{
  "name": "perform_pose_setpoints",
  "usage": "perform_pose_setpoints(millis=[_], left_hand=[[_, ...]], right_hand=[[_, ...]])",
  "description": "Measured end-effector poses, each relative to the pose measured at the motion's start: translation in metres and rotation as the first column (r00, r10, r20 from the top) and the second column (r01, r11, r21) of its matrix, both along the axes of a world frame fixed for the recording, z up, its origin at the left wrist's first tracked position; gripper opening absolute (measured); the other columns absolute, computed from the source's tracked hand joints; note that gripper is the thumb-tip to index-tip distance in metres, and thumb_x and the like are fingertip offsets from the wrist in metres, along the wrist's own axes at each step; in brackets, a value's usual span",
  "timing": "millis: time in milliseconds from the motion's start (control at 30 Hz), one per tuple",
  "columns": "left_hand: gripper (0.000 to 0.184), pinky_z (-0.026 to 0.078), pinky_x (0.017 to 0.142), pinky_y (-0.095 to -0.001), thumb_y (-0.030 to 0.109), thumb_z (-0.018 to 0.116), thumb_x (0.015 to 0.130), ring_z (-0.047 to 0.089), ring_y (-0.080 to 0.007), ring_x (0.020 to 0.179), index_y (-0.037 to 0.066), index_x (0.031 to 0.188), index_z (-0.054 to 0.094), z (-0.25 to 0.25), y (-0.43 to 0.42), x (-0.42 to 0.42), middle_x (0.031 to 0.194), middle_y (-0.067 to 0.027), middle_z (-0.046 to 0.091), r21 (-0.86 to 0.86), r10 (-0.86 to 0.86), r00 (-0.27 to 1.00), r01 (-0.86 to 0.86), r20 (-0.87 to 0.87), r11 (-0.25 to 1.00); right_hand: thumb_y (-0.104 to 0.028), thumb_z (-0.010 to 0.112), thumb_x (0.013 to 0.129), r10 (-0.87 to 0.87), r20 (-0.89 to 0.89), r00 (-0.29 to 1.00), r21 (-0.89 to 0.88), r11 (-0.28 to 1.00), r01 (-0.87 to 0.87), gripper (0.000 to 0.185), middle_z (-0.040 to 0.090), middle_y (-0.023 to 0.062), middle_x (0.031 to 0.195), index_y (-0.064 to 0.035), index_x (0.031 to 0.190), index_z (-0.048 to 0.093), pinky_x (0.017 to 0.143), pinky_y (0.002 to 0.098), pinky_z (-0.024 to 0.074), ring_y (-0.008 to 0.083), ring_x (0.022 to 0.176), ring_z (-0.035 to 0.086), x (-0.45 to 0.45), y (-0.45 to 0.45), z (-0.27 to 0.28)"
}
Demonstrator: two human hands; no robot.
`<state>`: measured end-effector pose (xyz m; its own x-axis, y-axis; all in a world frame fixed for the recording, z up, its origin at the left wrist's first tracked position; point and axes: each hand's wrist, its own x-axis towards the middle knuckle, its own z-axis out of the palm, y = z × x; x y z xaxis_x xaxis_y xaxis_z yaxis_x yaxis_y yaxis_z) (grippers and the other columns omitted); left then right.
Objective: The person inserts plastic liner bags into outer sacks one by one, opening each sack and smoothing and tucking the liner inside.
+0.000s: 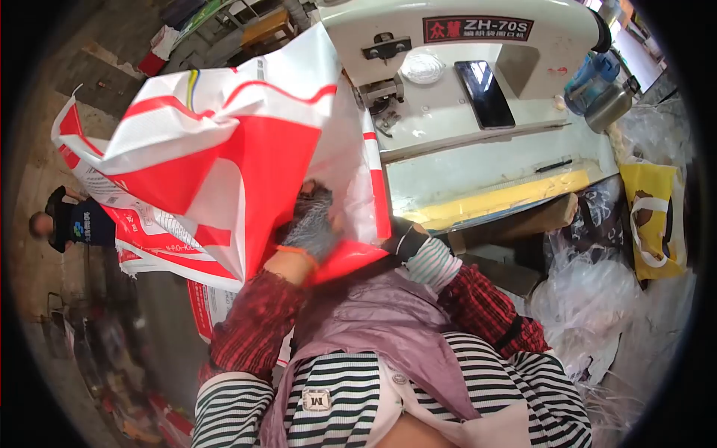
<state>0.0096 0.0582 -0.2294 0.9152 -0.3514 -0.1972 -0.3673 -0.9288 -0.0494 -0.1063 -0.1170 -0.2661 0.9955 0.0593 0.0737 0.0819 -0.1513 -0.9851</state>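
A large white and red printed woven sack [276,164] rises in folds on the left, its upper part crumpled. My left hand [312,220], in a grey knit glove with an orange cuff, is curled on the sack's folds and slightly blurred. At the sack's lower right edge is my right hand [411,240], in a dark glove with a striped cuff; its fingers are mostly hidden. Just beyond the hands stands a white sewing machine [485,63] labelled ZH-70S, with its needle area [385,97] close to the sack's right edge.
A phone [485,95], a steel bottle [612,104] and a pen [553,166] are on the machine. Clear plastic [586,299] and a yellow bag [651,216] lie at the right. More printed sacks [160,243] are at left, where another person [75,220] stands farther off.
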Motion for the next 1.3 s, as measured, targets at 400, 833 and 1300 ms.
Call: perform_pose_setpoints(millis=[400,833,1300], left_hand=[[0.054,0.037,0.095,-0.0472,0.028,0.063,0.079,0.045,-0.0406,0.114,0.005,0.125,0.048,0.019,0.002,-0.012,0.124,-0.0234,0.045,-0.283,-0.226,0.972,0.237,0.071,0.929],[0.031,0.043,0.072,-0.0447,0.024,0.072,0.063,0.056,-0.0307,0.085,0.007,0.086,0.06,0.027,-0.043,-0.008,0.085,-0.0106,0.057,-0.207,-0.5,0.802,0.577,0.327,0.79],[0.016,0.049,0.053,-0.0358,0.009,0.063,0.075,0.06,-0.0266,0.051,-0.004,0.083,0.058,0.008,-0.051,-0.009,0.073,-0.0173,0.062,-0.451,-0.219,0.94,0.082,-0.26,0.889]], right_hand=[[-0.014,0.064,0.078,0.07,-0.22,0.973,0.267,0.964,-0.009,0.038,0.064,0.0101,0.098,-0.0021,0.114,0.056,0.081,0.0327,0.0456,0.0184,0.089,0.058,0.005,0.001,0.0],[-0.01,0.06,0.08,0.106,-0.103,0.989,0.156,0.984,-0.089,0.044,0.06,0.0111,0.109,-0.0014,0.122,0.049,0.089,0.0308,0.0435,0.0182,0.1,0.057,0.001,-0.005,-0.002],[-0.007,0.066,0.069,-0.046,0.108,0.993,0.128,0.991,0.032,0.055,0.059,0.0131,0.112,-0.0056,0.122,0.051,0.085,0.0327,0.0462,0.0261,0.098,0.057,0.016,-0.033,-0.009]])
